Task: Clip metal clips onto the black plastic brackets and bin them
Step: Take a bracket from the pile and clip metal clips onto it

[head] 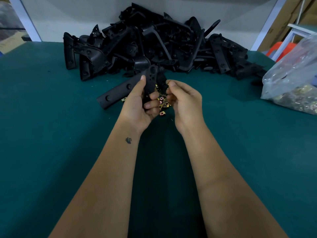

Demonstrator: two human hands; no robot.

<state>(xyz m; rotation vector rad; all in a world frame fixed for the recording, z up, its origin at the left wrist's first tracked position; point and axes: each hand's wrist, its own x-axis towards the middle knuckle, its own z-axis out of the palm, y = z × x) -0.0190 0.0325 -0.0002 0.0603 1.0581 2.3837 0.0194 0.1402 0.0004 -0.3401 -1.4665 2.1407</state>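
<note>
Green bench mat point(51, 117): the left hand point(137, 107) gripped a bracket point(151, 79), seemingly light, rigid plastic, best held mid-body. Whether the right hand point(185, 103), fingers curled, pinched a clip could not be told.

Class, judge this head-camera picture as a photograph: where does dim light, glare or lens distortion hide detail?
Head view: dim light merges the black bracket pile into one dark mass; the plastic bag shows pale glare; wide-angle distortion bows the green table edge and stretches the forearms; the small clips are soft.
</note>
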